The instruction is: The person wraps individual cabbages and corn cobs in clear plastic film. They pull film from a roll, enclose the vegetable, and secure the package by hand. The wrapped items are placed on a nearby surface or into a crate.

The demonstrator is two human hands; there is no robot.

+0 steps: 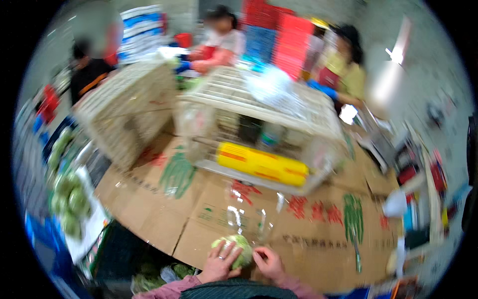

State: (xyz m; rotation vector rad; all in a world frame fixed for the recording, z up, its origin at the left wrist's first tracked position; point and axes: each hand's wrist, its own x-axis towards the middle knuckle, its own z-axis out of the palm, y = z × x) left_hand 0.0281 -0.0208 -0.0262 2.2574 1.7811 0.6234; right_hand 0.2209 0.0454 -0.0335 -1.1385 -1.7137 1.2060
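My left hand (221,259), with a ring on one finger, lies over the left side of a round pale green cabbage (244,251) and holds it at the near edge of the cardboard table cover (201,220). Just right of the cabbage is my right hand (269,262), its fingers curled in; whether it pinches film is too blurred to tell. Clear plastic film (235,215) glints on the cardboard beyond the cabbage. Past it, a yellow roll of wrapping film (263,163) sits across the front of a whitish plastic crate (328,130) turned on its side.
Another crate (123,116) stands tilted at left. A knife (357,254) with a green handle lies at right. Pale green vegetables (71,202) are piled at left. Crumpled clear plastic (274,88) tops the middle crate. Several people work beyond the table, including a person in yellow (349,78).
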